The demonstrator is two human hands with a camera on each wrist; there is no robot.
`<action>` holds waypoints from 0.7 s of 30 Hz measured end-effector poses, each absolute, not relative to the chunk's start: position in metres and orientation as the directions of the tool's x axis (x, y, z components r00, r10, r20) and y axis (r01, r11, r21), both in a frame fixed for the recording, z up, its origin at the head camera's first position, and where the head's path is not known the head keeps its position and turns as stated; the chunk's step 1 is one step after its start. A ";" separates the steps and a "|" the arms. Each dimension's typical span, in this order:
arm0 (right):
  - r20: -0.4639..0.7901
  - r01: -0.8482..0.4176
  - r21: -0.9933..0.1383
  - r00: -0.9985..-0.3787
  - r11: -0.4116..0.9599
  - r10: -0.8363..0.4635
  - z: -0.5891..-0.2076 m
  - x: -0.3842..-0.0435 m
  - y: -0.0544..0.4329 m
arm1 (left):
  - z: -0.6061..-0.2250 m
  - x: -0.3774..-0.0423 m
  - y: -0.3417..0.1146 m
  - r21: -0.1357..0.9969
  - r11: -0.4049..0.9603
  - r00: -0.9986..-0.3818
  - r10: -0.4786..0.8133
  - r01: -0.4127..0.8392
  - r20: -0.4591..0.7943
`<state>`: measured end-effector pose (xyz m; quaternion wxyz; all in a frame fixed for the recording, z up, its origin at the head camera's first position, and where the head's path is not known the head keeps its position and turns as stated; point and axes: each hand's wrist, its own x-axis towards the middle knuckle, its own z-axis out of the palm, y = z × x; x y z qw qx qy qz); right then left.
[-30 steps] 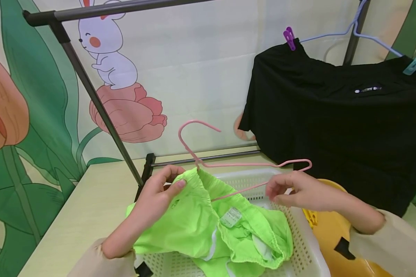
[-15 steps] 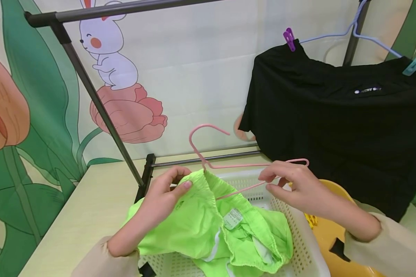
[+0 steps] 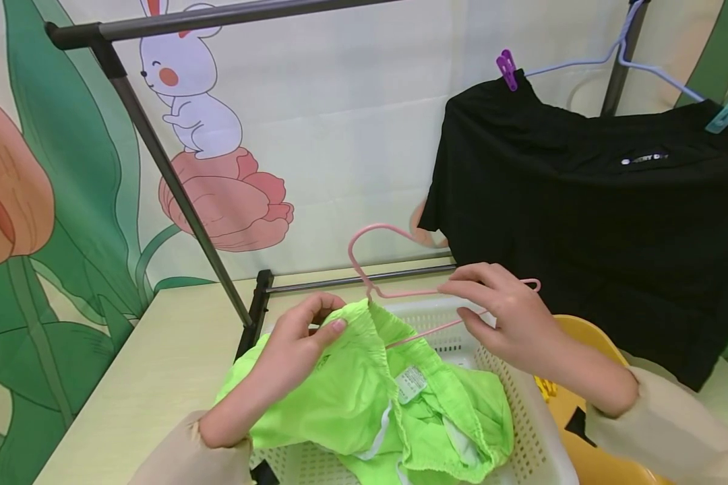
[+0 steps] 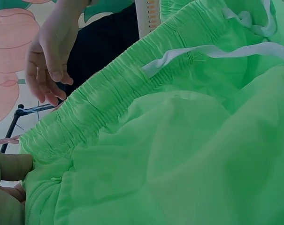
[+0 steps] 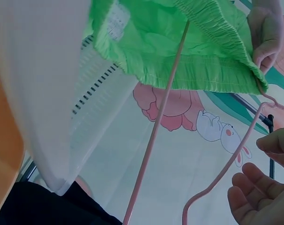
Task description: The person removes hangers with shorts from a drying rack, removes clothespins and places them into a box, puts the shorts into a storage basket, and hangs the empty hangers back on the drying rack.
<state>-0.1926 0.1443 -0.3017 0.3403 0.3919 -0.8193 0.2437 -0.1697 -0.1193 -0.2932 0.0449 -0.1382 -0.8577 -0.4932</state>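
Observation:
My left hand [image 3: 303,337] pinches the gathered waistband of bright green shorts [image 3: 315,404] between thumb and fingers. One end of a pink hanger [image 3: 350,254] lies inside that waistband, with its hook standing up at the corner; the tucked end is hidden by cloth. My right hand [image 3: 506,313] is at the hanger's bare end, fingers spread around its upper arm. In the right wrist view the fingertips [image 5: 249,171] stand apart from the hanger's bars [image 5: 156,126]. A white label and white drawstring show on the shorts, which sag into a white basket.
The white perforated basket [image 3: 558,438] stands on a pale table [image 3: 158,350]. A yellow basin [image 3: 585,330] with a yellow clip [image 3: 546,388] is at its right. On the dark rack [image 3: 236,16], a black garment [image 3: 582,202] hangs from a blue hanger [image 3: 573,64] with clips [image 3: 506,69].
The left hand, waistband and pink hanger hook have shifted right and slightly down. My right hand has moved left and up over the hanger's upper arm, its fingers spreading.

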 end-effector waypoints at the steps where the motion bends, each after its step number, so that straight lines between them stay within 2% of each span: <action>1: 0.751 -0.805 -0.115 -0.454 0.582 -0.480 -0.302 -0.194 0.144 | -0.293 -0.170 -0.119 0.834 0.474 -0.958 0.195 0.281 0.212; 12: 0.777 -0.806 0.049 -0.341 0.590 -0.529 -0.308 -0.203 0.139 | -0.294 -0.169 -0.111 0.840 0.471 -0.959 0.208 0.271 0.193; 21: 0.805 -0.789 0.089 -0.302 0.608 -0.510 -0.309 -0.205 0.140 | -0.294 -0.168 -0.105 0.837 0.470 -0.955 0.226 0.280 0.192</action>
